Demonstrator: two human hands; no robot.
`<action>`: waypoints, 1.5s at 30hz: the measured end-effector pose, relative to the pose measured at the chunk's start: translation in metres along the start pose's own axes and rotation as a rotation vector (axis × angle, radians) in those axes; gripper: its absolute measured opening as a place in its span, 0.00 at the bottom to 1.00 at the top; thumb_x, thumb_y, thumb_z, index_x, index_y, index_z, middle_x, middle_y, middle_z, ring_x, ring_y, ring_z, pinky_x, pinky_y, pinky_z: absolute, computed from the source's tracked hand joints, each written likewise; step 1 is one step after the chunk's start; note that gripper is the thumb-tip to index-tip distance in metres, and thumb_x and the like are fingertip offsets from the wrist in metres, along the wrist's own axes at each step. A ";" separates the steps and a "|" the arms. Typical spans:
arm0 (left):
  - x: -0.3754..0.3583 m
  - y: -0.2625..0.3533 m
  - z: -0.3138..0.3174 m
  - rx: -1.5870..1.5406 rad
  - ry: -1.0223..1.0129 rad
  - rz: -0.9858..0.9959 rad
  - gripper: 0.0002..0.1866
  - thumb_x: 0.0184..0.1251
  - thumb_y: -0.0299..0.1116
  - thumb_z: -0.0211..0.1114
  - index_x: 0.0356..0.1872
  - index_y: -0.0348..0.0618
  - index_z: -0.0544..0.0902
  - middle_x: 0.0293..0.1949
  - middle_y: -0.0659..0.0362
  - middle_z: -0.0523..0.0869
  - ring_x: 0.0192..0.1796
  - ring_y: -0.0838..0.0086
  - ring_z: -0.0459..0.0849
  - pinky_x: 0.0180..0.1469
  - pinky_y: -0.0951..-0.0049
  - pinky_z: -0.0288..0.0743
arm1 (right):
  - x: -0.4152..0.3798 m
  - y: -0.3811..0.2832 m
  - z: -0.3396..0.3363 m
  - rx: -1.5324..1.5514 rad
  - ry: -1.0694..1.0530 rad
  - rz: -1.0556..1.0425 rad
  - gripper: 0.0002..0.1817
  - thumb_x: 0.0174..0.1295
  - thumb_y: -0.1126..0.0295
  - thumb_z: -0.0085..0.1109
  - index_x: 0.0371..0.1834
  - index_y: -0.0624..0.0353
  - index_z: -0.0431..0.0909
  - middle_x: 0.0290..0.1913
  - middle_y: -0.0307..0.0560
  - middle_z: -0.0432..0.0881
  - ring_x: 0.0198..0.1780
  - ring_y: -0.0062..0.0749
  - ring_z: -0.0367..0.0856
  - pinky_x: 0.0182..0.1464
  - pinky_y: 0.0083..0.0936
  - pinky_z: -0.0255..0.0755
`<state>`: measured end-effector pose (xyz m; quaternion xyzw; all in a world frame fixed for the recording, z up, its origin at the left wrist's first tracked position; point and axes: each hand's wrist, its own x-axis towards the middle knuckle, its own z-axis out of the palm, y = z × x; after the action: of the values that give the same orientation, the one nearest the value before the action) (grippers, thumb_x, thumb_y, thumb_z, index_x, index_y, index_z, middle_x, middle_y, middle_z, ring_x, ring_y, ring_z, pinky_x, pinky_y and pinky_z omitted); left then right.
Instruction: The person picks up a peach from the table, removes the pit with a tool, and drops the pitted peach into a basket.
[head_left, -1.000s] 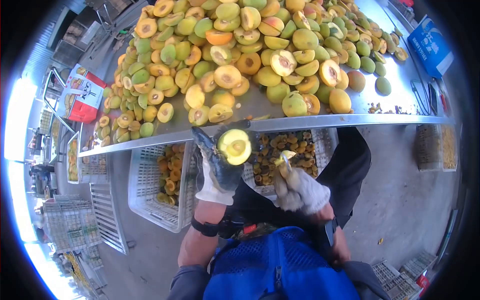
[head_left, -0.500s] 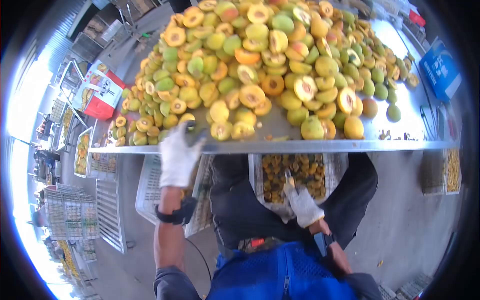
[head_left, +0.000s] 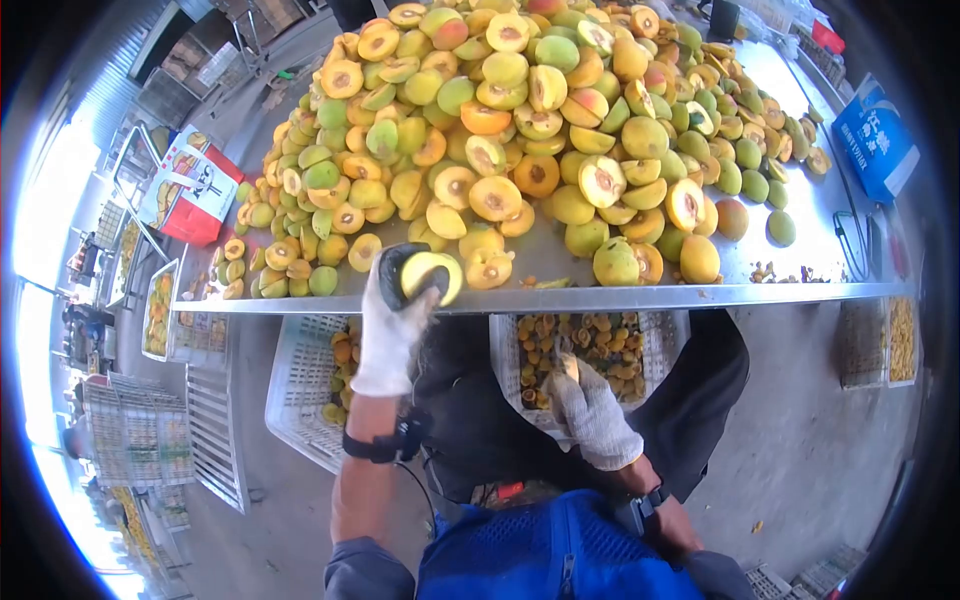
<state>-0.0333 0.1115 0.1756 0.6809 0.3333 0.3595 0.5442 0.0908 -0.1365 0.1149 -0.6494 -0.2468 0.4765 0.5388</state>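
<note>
My left hand (head_left: 388,335), in a white glove with dark fingertips, is closed around a peach half (head_left: 432,277), its cut side showing, at the table's front edge. Behind it, a big heap of yellow-green peaches (head_left: 505,125), many cut in half, covers the metal table (head_left: 560,296). Lower down, my right hand (head_left: 597,415), in a whitish knit glove, grips a small tool (head_left: 567,362) with a pale handle and a metal end. That hand is over the near side of a white crate (head_left: 508,365) between my legs, which holds small brownish-yellow pieces.
Another white crate (head_left: 300,395) with peach pieces stands on the floor at left. A red-and-white bag (head_left: 195,190) and a blue box (head_left: 875,140) flank the table. A metal rack (head_left: 215,430) and stacked crates (head_left: 135,430) are farther left. A crate (head_left: 900,340) is at far right.
My left hand has moved right and toward me from the table's edge and now holds a peach half taken from the heap's front. My right hand has shifted slightly left and down, still gripping the tool.
</note>
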 end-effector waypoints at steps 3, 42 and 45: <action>-0.038 0.010 0.029 -0.178 -0.056 0.017 0.28 0.58 0.12 0.59 0.62 0.35 0.67 0.56 0.54 0.77 0.57 0.72 0.78 0.61 0.73 0.73 | -0.003 -0.049 0.017 -0.233 0.032 -0.233 0.16 0.67 0.60 0.56 0.52 0.57 0.76 0.34 0.56 0.82 0.36 0.53 0.82 0.42 0.37 0.75; -0.103 -0.028 0.079 -0.671 0.081 -0.388 0.14 0.76 0.33 0.53 0.56 0.36 0.74 0.47 0.55 0.82 0.47 0.73 0.83 0.49 0.74 0.80 | -0.007 -0.031 0.041 -0.287 0.097 -0.158 0.15 0.70 0.60 0.53 0.48 0.61 0.73 0.36 0.65 0.81 0.41 0.66 0.79 0.37 0.45 0.73; -0.103 -0.030 0.085 -0.796 0.149 -0.396 0.16 0.76 0.32 0.55 0.58 0.35 0.73 0.48 0.52 0.83 0.45 0.70 0.86 0.48 0.69 0.84 | -0.008 -0.033 0.043 -0.323 0.099 -0.096 0.16 0.70 0.60 0.51 0.51 0.60 0.75 0.39 0.63 0.82 0.43 0.63 0.80 0.42 0.43 0.74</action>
<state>-0.0165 -0.0128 0.1206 0.3139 0.3314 0.3965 0.7965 0.0559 -0.1133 0.1500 -0.7376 -0.3240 0.3717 0.4614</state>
